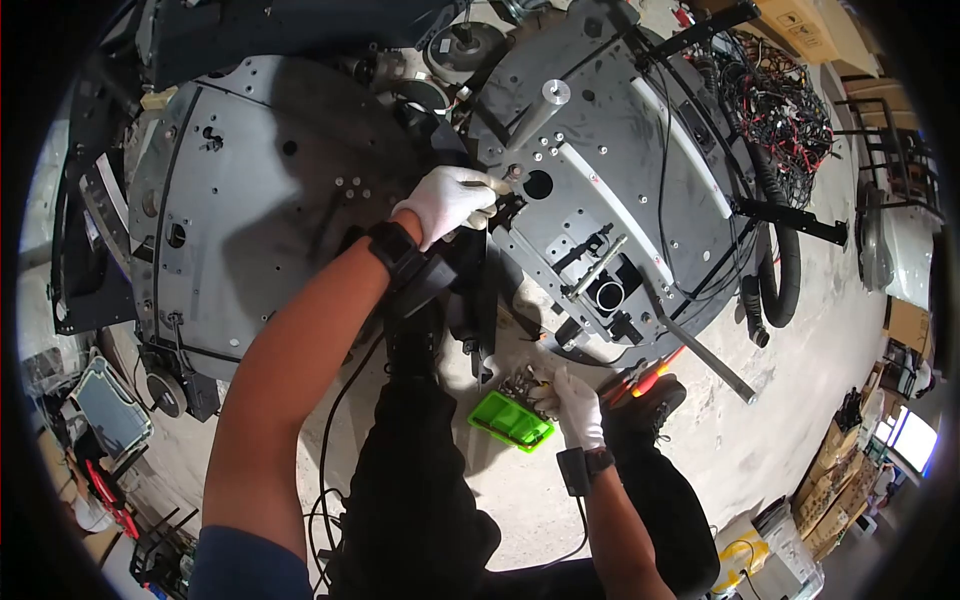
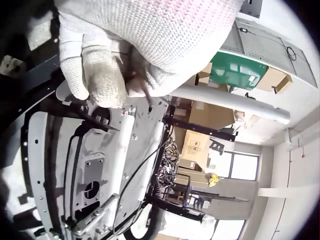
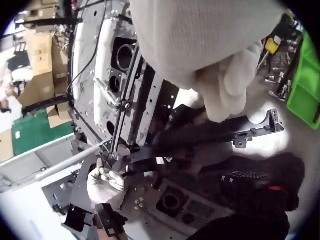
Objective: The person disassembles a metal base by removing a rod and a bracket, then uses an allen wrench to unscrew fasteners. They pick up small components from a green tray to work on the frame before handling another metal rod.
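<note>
My left hand [image 1: 452, 205], in a white knit glove, is at the near edge of a grey metal panel assembly [image 1: 590, 130], beside a round hole and a bolt [image 1: 514, 172]. Its fingers [image 2: 102, 82] are bent toward the thumb in the left wrist view; I cannot tell whether they pinch something. Low by the floor, my gloved right hand [image 1: 577, 408] hangs with loosely bent fingers [image 3: 225, 95]. It is right at a pile of small metal fasteners [image 1: 522, 383], next to a bright green tray [image 1: 510, 421]. Nothing shows between its fingers.
A second grey panel [image 1: 260, 200] stands at the left. White strips [image 1: 615, 210], a grey post [image 1: 540, 112] and a rod [image 1: 705, 358] are on the right assembly. Red-handled pliers [image 1: 652, 378] lie near my foot. Tangled wires [image 1: 780, 110] and a black hose [image 1: 785, 260] lie beyond.
</note>
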### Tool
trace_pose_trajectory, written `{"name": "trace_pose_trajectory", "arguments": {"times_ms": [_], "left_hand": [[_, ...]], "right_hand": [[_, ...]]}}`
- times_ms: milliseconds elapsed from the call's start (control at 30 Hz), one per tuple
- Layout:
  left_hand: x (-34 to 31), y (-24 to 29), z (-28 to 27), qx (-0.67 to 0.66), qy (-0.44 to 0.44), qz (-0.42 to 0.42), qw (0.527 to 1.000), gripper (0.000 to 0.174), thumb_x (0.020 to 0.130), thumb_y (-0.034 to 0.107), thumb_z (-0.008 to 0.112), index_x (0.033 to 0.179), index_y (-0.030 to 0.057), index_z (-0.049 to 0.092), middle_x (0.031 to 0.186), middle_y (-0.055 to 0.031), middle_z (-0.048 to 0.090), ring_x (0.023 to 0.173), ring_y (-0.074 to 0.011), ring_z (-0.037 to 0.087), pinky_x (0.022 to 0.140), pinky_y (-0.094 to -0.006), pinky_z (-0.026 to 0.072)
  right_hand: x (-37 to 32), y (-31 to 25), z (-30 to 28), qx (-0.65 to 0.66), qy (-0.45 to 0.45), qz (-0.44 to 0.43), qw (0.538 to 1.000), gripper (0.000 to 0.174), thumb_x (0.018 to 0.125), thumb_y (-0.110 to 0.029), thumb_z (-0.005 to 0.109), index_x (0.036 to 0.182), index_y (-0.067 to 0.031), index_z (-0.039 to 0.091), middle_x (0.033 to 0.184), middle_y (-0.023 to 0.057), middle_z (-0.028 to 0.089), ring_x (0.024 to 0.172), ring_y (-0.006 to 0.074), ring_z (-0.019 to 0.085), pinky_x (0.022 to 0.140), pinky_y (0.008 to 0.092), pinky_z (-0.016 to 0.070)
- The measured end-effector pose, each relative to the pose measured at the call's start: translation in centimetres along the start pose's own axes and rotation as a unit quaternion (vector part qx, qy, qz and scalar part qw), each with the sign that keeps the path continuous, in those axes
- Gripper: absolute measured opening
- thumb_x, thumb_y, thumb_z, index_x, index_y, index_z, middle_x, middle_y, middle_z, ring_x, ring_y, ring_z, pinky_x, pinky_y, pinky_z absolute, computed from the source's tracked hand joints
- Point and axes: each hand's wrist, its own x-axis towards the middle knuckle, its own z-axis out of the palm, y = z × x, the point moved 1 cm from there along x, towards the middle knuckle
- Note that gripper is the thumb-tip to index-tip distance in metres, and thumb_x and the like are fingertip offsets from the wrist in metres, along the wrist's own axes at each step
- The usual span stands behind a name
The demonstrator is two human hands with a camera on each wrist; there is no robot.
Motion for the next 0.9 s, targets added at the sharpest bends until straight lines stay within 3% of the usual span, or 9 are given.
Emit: {"name": "trace_pose_trajectory", "arguments": {"times_ms": [200,233,400,467,600,633,733,833,900], "left_hand": [[-2.8,-0.1,-0.8,-0.142,-0.073,-0.106,0.982,0.028,0.086,0.013,0.05,0.107,-0.0054,0.056,0.082,-0.0063,0.059,0.076,-0.0111,0.058,0.068,-0.024,0.0478],[-3.2,-0.1,-0.9,0.002,-0.085,-0.053,0.995,0.03,0.085,0.012,0.053,0.109,-0.0056,0.055,0.088,-0.0071,0.06,0.079,-0.0114,0.058,0.071,-0.0243,0.0474],[-4.8,0.4,-0.5,0.047,-0.022,0.019,0.998,0.029,0.083,0.016,0.059,0.104,-0.005,0.058,0.084,-0.0062,0.063,0.072,-0.01,0.058,0.069,-0.0236,0.046],[-3.8,-0.5,-1.0,0.194,0.032,0.002,0.98,0.025,0.083,0.021,0.06,0.093,-0.002,0.064,0.078,-0.0056,0.062,0.068,-0.0092,0.056,0.064,-0.0242,0.0436],[-2.0,-1.5,-0.6,0.323,0.108,0.163,0.926,0.026,0.083,0.026,0.06,0.087,0.0008,0.064,0.068,-0.009,0.059,0.063,-0.0144,0.054,0.061,-0.0277,0.0425],[-1.3,-1.9,-0.8,0.312,0.096,0.075,0.942,0.027,0.083,0.028,0.058,0.086,0.0018,0.064,0.076,-0.0116,0.061,0.069,-0.0199,0.056,0.065,-0.0295,0.0431],[-0.5,-1.2,-0.1,0.401,0.074,0.055,0.911,0.03,0.083,0.03,0.056,0.093,0.0037,0.064,0.086,-0.0135,0.063,0.076,-0.026,0.058,0.069,-0.0325,0.0442],[0.7,-2.6,0.1,0.518,0.064,0.171,0.836,0.035,0.083,0.032,0.054,0.104,0.0052,0.061,0.094,-0.0143,0.063,0.084,-0.0291,0.059,0.074,-0.0346,0.0451],[0.7,-1.8,0.8,0.507,0.081,0.14,0.847,0.037,0.082,0.033,0.055,0.108,0.0059,0.059,0.096,-0.0148,0.062,0.087,-0.0301,0.059,0.076,-0.0353,0.0451]], "right_hand": [[-0.7,-2.0,0.7,-0.033,0.006,-0.044,0.998,0.037,0.093,-0.036,0.044,0.09,-0.0032,0.061,0.074,0.0035,0.065,0.056,0.0057,0.055,0.053,0.0182,0.0423],[-0.7,-2.0,0.8,-0.034,0.002,-0.049,0.998,0.037,0.093,-0.036,0.044,0.089,-0.0031,0.06,0.074,0.004,0.065,0.056,0.0056,0.054,0.052,0.018,0.0422],[-0.8,-1.6,0.8,-0.016,0.001,-0.036,0.999,0.038,0.093,-0.036,0.044,0.09,-0.0026,0.06,0.074,0.005,0.065,0.055,0.0058,0.054,0.052,0.0174,0.0418],[-0.7,-1.2,0.7,-0.015,0.008,-0.026,1.0,0.038,0.093,-0.037,0.044,0.091,-0.0025,0.06,0.074,0.0051,0.065,0.054,0.0057,0.054,0.052,0.0173,0.0415],[-0.5,-1.1,0.8,-0.014,-0.011,-0.019,1.0,0.04,0.093,-0.037,0.043,0.099,-0.0025,0.061,0.075,0.0042,0.065,0.054,0.0049,0.054,0.051,0.0168,0.041],[-0.5,-1.1,0.8,-0.018,-0.016,-0.018,1.0,0.04,0.093,-0.037,0.042,0.102,-0.0026,0.061,0.075,0.0037,0.065,0.054,0.0046,0.054,0.051,0.0167,0.0409],[-0.4,-1.0,0.7,-0.015,-0.02,-0.02,0.999,0.04,0.094,-0.037,0.042,0.104,-0.0032,0.061,0.075,0.003,0.065,0.054,0.0045,0.053,0.051,0.0166,0.0406],[-0.4,-1.0,0.7,-0.013,-0.024,-0.014,1.0,0.041,0.094,-0.038,0.042,0.103,-0.0033,0.061,0.075,0.0026,0.065,0.054,0.0042,0.053,0.05,0.0165,0.0401],[-0.2,-0.8,0.6,-0.015,-0.025,-0.017,0.999,0.041,0.093,-0.038,0.042,0.103,-0.0033,0.061,0.076,0.0026,0.065,0.054,0.0042,0.053,0.051,0.0165,0.0399]]}}
